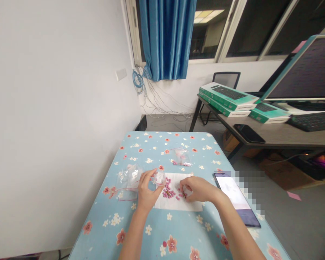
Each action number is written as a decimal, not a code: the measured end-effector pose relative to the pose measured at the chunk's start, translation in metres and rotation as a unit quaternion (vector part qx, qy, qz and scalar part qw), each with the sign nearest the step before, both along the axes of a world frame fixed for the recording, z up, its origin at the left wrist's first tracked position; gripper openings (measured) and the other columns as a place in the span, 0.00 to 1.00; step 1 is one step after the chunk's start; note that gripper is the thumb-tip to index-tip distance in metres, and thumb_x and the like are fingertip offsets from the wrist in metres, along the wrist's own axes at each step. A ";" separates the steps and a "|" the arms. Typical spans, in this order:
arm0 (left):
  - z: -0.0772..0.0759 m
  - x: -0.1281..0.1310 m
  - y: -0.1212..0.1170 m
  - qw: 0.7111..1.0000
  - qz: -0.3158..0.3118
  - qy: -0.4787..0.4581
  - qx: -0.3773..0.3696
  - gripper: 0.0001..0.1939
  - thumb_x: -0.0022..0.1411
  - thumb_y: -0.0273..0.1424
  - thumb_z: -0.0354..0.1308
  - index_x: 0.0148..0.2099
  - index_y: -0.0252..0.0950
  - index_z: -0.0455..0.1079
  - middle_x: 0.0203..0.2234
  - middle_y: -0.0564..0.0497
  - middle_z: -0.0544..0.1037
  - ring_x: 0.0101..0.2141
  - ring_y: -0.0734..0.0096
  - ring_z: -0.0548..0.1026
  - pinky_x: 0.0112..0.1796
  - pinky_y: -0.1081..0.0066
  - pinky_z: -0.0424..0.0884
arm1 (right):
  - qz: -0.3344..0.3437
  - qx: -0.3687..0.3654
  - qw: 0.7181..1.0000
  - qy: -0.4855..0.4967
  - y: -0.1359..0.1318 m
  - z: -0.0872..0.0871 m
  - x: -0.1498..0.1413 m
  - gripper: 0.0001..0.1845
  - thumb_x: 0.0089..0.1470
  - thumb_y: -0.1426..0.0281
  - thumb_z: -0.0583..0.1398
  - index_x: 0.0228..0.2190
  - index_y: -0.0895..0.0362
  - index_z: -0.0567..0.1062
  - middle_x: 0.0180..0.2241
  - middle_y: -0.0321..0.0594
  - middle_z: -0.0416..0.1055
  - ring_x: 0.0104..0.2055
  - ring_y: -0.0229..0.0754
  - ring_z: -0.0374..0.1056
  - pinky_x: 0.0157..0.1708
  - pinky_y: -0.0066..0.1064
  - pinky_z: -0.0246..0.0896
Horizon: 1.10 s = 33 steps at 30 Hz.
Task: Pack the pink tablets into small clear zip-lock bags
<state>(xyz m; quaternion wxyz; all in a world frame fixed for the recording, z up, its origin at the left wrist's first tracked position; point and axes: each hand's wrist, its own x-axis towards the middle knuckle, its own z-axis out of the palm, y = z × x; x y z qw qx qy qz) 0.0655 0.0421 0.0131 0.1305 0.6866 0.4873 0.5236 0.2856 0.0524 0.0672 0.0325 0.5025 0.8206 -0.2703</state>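
The work looks partway along — many pink pieces (168, 192) lie loose on the white paper (178, 206) mid-worktop (157, 234), others show in the far bag (182, 157) — while the left hand (147, 192) pinches a small clear bag (160, 178) and the right hand (199, 188) reaches among the pieces, grip unclear.

An office is showing here: a computer monitor (303, 72) is standing on a desk (289, 131) beside a black keyboard (315, 121), and boxed keyboards (227, 95) are lying nearby.
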 end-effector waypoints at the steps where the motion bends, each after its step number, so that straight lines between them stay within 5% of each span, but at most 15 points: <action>1: 0.000 0.000 0.000 1.000 0.000 0.000 0.000 0.25 0.49 0.27 0.65 0.50 0.39 0.66 0.38 0.48 0.74 0.38 0.66 0.72 0.38 0.66 0.72 | 0.001 0.002 1.000 0.000 0.000 0.000 0.000 0.13 0.35 0.72 0.63 0.30 0.53 0.77 0.25 0.33 0.70 0.25 0.35 0.60 0.23 0.25 0.42; 18: 0.001 0.000 0.000 1.000 -0.004 0.001 0.002 0.24 0.50 0.29 0.65 0.50 0.39 0.66 0.38 0.47 0.74 0.38 0.66 0.72 0.37 0.65 0.72 | -0.011 0.001 1.000 0.013 0.001 -0.007 -0.002 0.12 0.38 0.71 0.64 0.31 0.54 0.78 0.27 0.35 0.76 0.28 0.40 0.69 0.24 0.26 0.47; 33: 0.000 0.000 0.001 1.000 -0.002 0.006 0.010 0.24 0.50 0.29 0.65 0.50 0.38 0.66 0.38 0.48 0.74 0.37 0.66 0.72 0.38 0.66 0.72 | -0.025 0.030 0.997 0.060 0.004 -0.011 -0.004 0.05 0.45 0.73 0.61 0.28 0.57 0.76 0.29 0.38 0.73 0.30 0.39 0.66 0.28 0.26 0.52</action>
